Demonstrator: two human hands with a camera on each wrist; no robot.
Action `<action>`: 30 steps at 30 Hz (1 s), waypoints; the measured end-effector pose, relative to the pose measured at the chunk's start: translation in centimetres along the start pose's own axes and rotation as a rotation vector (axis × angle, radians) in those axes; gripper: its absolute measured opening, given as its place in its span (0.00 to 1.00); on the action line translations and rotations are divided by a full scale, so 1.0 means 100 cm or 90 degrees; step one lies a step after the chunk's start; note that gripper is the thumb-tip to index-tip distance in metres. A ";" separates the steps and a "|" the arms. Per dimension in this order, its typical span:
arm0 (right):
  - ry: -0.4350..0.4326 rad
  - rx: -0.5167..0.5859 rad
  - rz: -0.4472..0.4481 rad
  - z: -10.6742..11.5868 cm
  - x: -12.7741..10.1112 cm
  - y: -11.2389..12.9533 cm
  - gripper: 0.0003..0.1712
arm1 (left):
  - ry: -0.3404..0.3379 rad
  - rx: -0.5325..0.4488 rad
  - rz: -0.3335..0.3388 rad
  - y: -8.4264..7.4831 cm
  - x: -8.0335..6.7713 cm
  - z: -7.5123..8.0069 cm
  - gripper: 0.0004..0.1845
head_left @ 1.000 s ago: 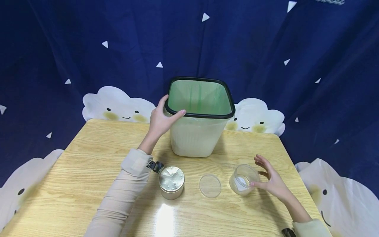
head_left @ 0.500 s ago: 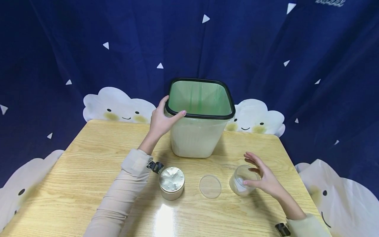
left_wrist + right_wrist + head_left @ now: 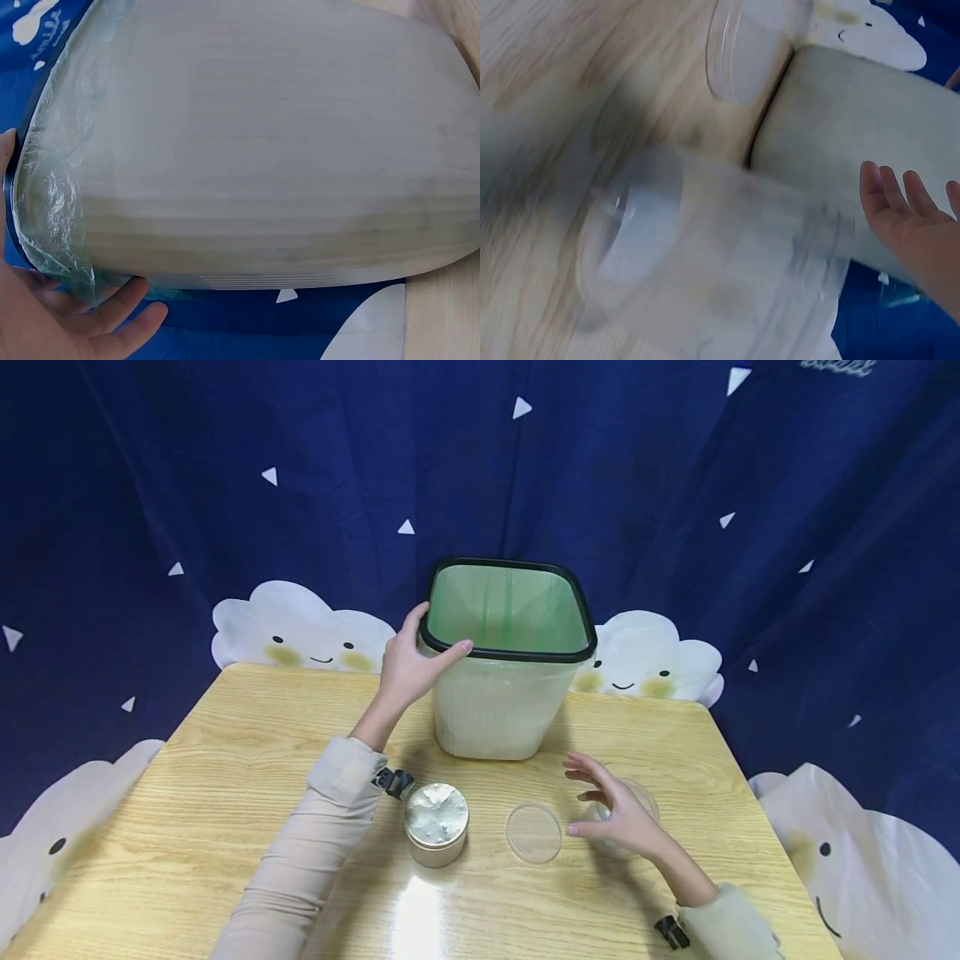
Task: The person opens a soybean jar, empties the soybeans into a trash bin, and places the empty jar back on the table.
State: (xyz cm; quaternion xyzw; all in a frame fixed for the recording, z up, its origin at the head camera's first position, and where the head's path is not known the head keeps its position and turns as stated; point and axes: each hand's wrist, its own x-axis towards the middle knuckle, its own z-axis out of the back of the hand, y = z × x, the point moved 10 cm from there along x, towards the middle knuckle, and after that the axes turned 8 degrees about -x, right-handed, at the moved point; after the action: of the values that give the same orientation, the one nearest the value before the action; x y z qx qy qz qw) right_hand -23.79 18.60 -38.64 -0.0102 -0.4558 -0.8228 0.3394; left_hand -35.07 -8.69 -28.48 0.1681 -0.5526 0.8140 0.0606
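My left hand (image 3: 408, 670) grips the black rim of a pale green trash bin (image 3: 495, 710) at its left side, thumb over the front edge. In the left wrist view the fingers (image 3: 120, 307) curl along the bin's side by a thin plastic liner (image 3: 56, 195). With fingers spread and nothing held, my right hand (image 3: 618, 814) hovers over a clear plastic jar (image 3: 647, 797), hiding most of it. A white piece (image 3: 641, 232) shows inside that jar in the right wrist view. Left of the right fingertips lies a clear round lid (image 3: 534, 832), flat on the table.
A round container with a shiny, dented silver top (image 3: 437, 818) stands on the wooden table (image 3: 262, 760), near the left wrist strap. Behind the bin hangs a dark blue curtain (image 3: 330, 468) with white triangles and smiling clouds.
My right hand has moved left, from the jar's right side across it towards the lid. The left hand, bin, lid and silver-topped container have stayed in place.
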 end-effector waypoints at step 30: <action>0.068 0.093 -0.099 -0.095 0.030 -0.025 0.60 | -0.004 0.007 -0.005 0.001 0.000 0.000 0.47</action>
State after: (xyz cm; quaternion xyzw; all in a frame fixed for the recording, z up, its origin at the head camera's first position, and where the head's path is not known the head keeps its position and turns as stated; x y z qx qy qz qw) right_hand -24.67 10.63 -45.06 0.0933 -0.4952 -0.8107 0.2981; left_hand -35.12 -8.71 -28.57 0.1730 -0.5479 0.8162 0.0609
